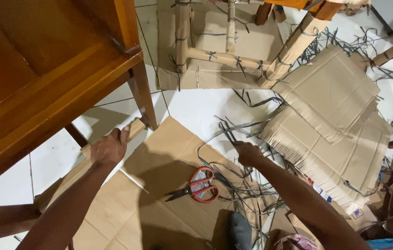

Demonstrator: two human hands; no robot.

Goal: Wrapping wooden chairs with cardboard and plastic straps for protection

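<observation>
Two bare hands work low over a floor strewn with packing scraps. The left hand (110,147) is clamped around the end of a cardboard-wrapped bar (131,130), which lies touching the foot of a brown wooden chair's leg (144,95). The right hand (248,153) is pinched shut on a thin grey plastic strap (228,132), drawn up from a tangle of similar straps (245,187) on the floor; exactly which fingers pinch it is hard to tell, since the hand's back faces the camera. Between the two forearms, red-handled scissors (196,186) lie flat on a cardboard sheet (159,157), blades slightly parted and pointing towards the left arm, touched by neither hand. Beyond the right hand sits a stack of flattened cardboard (330,115), and farther off another piece of furniture wrapped in cardboard (224,46) and bound with straps.
</observation>
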